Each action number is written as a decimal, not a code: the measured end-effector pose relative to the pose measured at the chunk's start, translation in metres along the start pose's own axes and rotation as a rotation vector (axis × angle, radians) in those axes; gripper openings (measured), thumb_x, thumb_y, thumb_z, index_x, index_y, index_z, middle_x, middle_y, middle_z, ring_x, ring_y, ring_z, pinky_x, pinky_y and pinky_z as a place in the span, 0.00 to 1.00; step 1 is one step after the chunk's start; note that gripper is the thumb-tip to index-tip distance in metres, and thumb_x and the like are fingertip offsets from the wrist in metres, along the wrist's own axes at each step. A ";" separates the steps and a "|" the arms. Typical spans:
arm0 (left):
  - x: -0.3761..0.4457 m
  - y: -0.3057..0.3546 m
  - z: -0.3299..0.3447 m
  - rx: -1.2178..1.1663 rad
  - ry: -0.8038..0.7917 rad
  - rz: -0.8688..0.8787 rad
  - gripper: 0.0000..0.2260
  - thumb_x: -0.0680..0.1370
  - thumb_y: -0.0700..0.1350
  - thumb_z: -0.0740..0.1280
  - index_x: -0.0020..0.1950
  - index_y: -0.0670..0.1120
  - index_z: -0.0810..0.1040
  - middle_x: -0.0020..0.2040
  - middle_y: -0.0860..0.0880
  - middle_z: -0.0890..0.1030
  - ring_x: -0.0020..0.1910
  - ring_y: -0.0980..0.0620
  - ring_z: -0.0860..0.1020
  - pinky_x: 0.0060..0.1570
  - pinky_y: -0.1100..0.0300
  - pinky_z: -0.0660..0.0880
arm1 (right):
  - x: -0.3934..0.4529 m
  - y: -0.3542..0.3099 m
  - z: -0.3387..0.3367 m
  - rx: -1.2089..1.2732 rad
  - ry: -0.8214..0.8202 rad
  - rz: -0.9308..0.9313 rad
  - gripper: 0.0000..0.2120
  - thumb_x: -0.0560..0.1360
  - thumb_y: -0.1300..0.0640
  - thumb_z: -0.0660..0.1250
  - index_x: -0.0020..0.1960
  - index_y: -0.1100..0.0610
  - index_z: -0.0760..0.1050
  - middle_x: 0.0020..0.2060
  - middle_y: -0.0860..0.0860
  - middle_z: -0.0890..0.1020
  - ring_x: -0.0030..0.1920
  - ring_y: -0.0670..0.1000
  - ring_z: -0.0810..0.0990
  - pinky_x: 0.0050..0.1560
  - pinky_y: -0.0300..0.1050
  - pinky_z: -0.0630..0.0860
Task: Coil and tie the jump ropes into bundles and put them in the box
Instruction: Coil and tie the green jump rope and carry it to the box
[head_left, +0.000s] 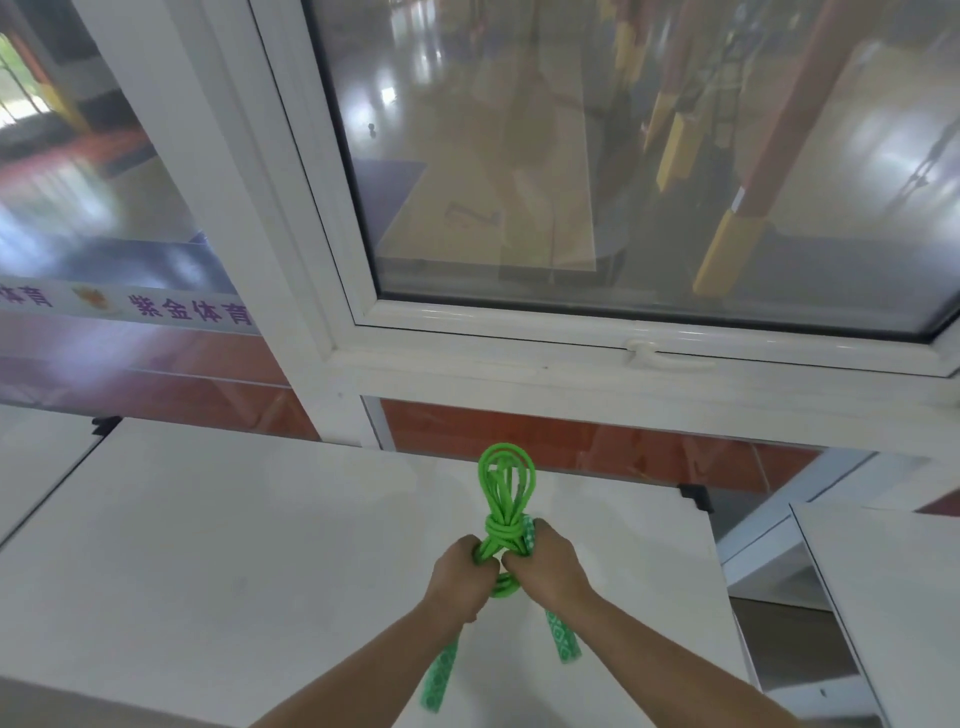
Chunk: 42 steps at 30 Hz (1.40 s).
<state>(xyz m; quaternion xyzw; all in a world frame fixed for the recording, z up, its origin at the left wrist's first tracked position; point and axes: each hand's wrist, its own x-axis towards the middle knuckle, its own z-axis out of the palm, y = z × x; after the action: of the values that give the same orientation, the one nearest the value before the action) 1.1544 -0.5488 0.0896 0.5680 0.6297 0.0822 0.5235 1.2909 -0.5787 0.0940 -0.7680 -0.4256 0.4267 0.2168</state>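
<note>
A bright green jump rope (505, 488) is coiled into a bundle, with a knot wound around its middle and several loops standing up beyond it. My left hand (458, 581) grips the bundle just below the knot on the left. Pressed against it, my right hand (546, 566) grips the same spot on the right. Two green patterned handles hang under my hands: one (440, 675) below the left, one (561, 638) below the right. The box is not in view.
I hold the rope over a white table (208, 545). Another white table (893, 597) stands at the right across a gap. A white-framed window (519, 332) with a handle runs along the table's far side.
</note>
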 end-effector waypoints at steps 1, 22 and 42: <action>-0.001 0.002 -0.005 0.068 0.020 0.061 0.03 0.73 0.39 0.60 0.40 0.46 0.68 0.34 0.48 0.72 0.29 0.50 0.68 0.26 0.62 0.63 | -0.001 0.000 -0.004 -0.063 0.005 -0.020 0.14 0.70 0.51 0.68 0.53 0.52 0.71 0.42 0.47 0.80 0.42 0.50 0.80 0.34 0.43 0.71; -0.044 -0.019 0.018 -0.922 -0.403 -0.318 0.08 0.73 0.37 0.74 0.46 0.37 0.77 0.33 0.44 0.73 0.27 0.51 0.69 0.29 0.61 0.69 | -0.004 0.025 -0.006 -0.102 -0.189 0.058 0.01 0.74 0.60 0.60 0.44 0.57 0.68 0.30 0.50 0.71 0.26 0.47 0.69 0.24 0.39 0.64; -0.029 -0.019 0.009 -0.561 -0.089 -0.098 0.04 0.75 0.32 0.67 0.41 0.38 0.74 0.28 0.48 0.68 0.25 0.52 0.66 0.26 0.59 0.65 | -0.009 0.032 -0.020 0.414 -0.362 0.145 0.14 0.73 0.52 0.72 0.51 0.62 0.79 0.31 0.52 0.71 0.26 0.48 0.68 0.29 0.41 0.67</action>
<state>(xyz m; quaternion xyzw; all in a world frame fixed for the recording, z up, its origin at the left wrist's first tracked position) 1.1441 -0.5830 0.0888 0.3729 0.5855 0.2031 0.6906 1.3201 -0.6031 0.0862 -0.6471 -0.3051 0.6492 0.2582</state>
